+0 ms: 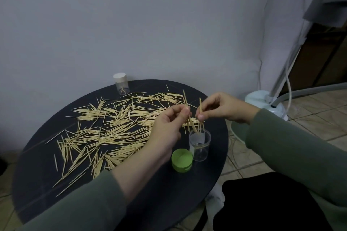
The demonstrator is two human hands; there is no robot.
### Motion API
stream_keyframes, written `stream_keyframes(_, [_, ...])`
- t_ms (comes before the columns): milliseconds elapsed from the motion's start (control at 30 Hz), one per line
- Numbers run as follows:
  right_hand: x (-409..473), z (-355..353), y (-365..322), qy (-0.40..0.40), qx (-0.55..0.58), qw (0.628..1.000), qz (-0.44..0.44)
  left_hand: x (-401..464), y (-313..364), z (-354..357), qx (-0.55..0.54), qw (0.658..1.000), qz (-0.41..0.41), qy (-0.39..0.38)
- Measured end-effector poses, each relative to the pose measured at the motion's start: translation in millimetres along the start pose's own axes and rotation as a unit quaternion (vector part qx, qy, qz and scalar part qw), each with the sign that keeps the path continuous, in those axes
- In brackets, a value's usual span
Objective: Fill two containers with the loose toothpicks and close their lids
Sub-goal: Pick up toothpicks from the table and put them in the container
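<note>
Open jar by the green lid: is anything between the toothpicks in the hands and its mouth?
Nothing visible. The open jar has its mouth uncovered; the green lid lies on the table beside it. The left hand and right hand pinch toothpicks right above the mouth.

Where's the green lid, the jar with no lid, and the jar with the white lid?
green lid [182, 160]: head view, top face.
open jar [200, 148]: head view, clear side wall.
white-lidded jar [121, 83]: head view, upper body.

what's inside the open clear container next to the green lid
The open clear container looks nearly empty: a white label, and tips of toothpicks held at its mouth. Glare hides whether any lie at its bottom.
</note>
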State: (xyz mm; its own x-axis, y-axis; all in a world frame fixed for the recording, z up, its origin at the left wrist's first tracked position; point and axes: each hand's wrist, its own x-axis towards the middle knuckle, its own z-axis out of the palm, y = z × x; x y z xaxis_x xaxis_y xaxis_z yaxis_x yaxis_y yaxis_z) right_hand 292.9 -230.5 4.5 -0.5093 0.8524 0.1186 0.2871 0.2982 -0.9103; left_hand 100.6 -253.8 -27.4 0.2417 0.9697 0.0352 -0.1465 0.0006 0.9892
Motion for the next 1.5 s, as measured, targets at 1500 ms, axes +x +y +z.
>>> stream_keyframes(1500, [22, 3, 43, -0.028, -0.435, 0.876, 0.206, 38, -31, -34, 0.494, 0.869, 0.016, 0.002])
